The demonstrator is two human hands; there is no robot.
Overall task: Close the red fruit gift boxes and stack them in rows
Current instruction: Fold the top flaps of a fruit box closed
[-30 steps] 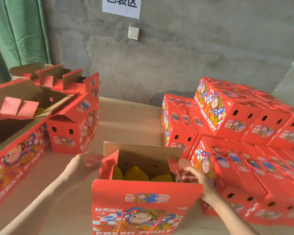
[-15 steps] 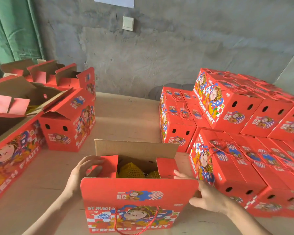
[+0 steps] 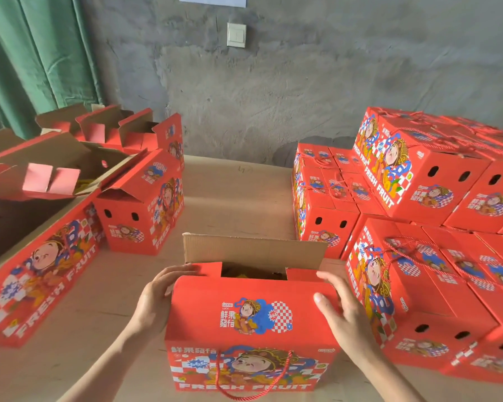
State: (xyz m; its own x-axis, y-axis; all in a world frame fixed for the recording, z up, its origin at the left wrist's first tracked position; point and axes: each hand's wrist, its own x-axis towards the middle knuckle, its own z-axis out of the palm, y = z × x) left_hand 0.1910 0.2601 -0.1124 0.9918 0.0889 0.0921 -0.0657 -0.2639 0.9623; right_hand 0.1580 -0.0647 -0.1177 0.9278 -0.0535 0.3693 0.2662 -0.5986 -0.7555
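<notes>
Closing was the step in hand: the red gift box (image 3: pixel 250 368) sat at six o'clock before the person, its front flap (image 3: pixel 244 294) folded over and its plain back flap (image 3: pixel 253 248) upright. The left hand (image 3: pixel 154 303) lay with loose fingers pressing the left end tab down, gripping nothing. The right hand (image 3: pixel 343 311) pressed flat, straight-fingered, on the front flap's right end. Next, I judged, the back flap needed folding forward and locking, then the box carrying to the closed stack (image 3: pixel 418 274) at three o'clock.
</notes>
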